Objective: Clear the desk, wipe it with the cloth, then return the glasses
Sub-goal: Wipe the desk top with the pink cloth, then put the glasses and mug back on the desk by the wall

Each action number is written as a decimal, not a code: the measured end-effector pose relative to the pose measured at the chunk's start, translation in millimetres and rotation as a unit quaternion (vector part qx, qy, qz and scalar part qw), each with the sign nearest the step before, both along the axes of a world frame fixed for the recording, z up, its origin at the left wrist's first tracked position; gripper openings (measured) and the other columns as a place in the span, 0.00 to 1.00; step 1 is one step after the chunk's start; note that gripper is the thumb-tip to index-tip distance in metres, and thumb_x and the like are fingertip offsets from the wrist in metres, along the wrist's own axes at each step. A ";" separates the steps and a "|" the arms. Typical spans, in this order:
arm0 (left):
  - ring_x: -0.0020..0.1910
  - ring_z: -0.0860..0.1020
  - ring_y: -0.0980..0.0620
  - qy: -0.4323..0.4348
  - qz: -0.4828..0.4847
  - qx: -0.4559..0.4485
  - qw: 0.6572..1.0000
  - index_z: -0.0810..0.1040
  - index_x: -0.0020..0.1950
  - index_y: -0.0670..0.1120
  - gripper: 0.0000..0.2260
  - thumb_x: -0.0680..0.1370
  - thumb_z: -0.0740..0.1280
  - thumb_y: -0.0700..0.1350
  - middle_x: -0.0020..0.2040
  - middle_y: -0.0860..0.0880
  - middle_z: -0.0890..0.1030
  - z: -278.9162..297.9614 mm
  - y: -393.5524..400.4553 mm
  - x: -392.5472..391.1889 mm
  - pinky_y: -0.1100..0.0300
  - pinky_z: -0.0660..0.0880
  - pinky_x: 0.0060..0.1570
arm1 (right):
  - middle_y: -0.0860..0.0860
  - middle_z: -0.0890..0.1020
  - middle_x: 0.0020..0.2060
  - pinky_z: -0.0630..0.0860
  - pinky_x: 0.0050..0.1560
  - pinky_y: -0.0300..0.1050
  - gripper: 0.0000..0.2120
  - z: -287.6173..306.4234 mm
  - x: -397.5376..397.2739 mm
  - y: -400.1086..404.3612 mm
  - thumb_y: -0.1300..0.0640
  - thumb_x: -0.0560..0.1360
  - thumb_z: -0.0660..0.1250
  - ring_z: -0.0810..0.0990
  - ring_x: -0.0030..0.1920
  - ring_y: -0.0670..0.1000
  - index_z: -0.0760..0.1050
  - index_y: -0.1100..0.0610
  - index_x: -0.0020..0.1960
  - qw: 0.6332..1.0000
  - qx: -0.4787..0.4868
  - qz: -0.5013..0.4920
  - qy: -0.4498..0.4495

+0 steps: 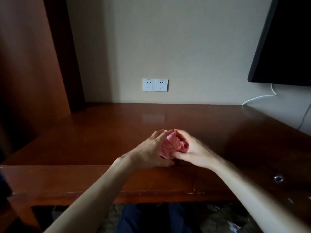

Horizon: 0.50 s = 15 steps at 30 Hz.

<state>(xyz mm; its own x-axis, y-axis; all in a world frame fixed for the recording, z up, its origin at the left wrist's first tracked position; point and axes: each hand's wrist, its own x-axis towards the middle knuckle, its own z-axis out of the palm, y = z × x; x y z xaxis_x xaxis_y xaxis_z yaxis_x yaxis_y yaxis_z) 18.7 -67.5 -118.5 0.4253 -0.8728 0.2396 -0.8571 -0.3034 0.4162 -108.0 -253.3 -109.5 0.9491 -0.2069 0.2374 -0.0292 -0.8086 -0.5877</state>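
left hand point(151, 149): fingers curled round crumpled pink cloth point(170, 147) | right hand point(193, 151): fingers pinching same cloth | above glossy brown wooden desk point(101, 132)

Head-worn view, forward and down, close over the desk point(101, 132).

Crumpled pink cloth point(170, 146) over near-centre of the brown wooden desk point(104, 132), left hand point(151, 148) on its left, right hand point(193, 151) on its right, both touching it, white double wall socket point(155, 84) behind desk, black wall-mounted screen point(286, 41) upper right, white cable point(259, 97) below the screen.
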 end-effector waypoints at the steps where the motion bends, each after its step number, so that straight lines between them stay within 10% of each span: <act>1: 0.74 0.65 0.51 -0.004 0.000 -0.004 1.000 0.54 0.80 0.59 0.49 0.67 0.77 0.64 0.78 0.51 0.59 1.5 -2.3 7.1 0.54 0.67 0.73 | 0.42 0.73 0.73 0.70 0.67 0.37 0.43 -1.4 9.0 -0.3 0.45 0.70 0.78 0.73 0.70 0.41 0.61 0.43 0.79 1.000 -0.006 -0.004 -0.010; 4: 0.62 0.75 0.53 -0.024 0.032 -0.046 0.998 0.68 0.74 0.53 0.43 0.63 0.81 0.61 0.64 0.52 0.73 7.4 -5.5 36.1 0.59 0.73 0.64 | 0.43 0.77 0.69 0.69 0.59 0.29 0.42 -0.4 39.1 2.7 0.42 0.68 0.79 0.77 0.65 0.40 0.64 0.43 0.77 1.000 -0.011 0.000 -0.024; 8: 0.51 0.77 0.56 -0.044 0.044 -0.025 0.998 0.74 0.64 0.51 0.39 0.59 0.80 0.65 0.54 0.55 0.77 24.4 11.1 71.3 0.60 0.77 0.54 | 0.44 0.78 0.68 0.75 0.66 0.43 0.46 13.1 70.8 3.1 0.39 0.64 0.80 0.78 0.65 0.43 0.64 0.43 0.77 0.999 -0.020 0.031 0.027; 15: 0.50 0.78 0.52 -0.165 0.136 -0.085 0.973 0.70 0.66 0.61 0.37 0.62 0.68 0.77 0.55 0.57 0.72 55.2 64.7 97.0 0.49 0.80 0.48 | 0.42 0.81 0.42 0.71 0.37 0.31 0.14 25.5 100.1 19.5 0.63 0.74 0.72 0.79 0.37 0.38 0.77 0.51 0.56 0.980 -0.094 0.034 -0.169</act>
